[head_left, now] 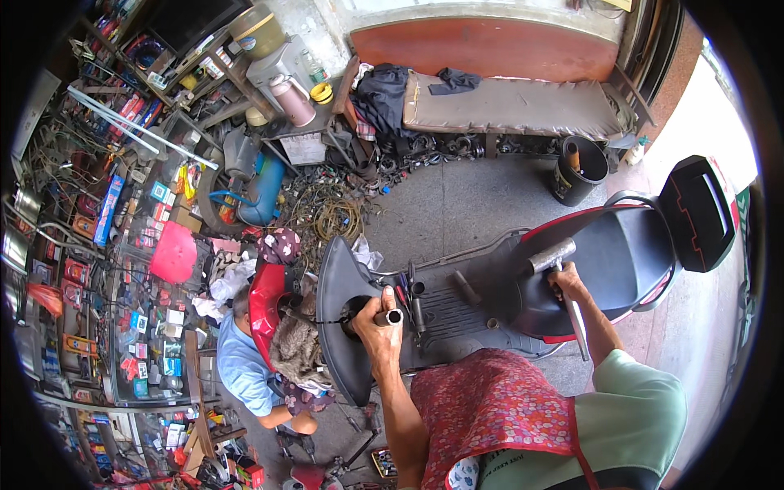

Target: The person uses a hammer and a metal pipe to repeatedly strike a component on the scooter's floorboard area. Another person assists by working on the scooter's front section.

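Observation:
My left hand (378, 327) is wrapped round a short metal tube (393, 317), its open end facing up, at the front of a scooter. Beside that hand is the scooter's dark inner front panel (339, 282), with an opening partly hidden by my fingers. Over the black scooter seat (625, 265), my right hand (569, 283) grips a hammer (552, 256) near its metal head, the pale handle slanting down toward my side. Several hand tools (414, 302) lie on the ribbed footboard (452, 314), along with a loose cylindrical piece (466, 287).
A person in a blue shirt (245, 363) crouches at the scooter's front, by the red cover (265, 306). Crowded parts shelves (155, 327) line the left. A padded bench (514, 106) and a black bucket (578, 175) stand at the back. An open top box (697, 216) sits behind the seat.

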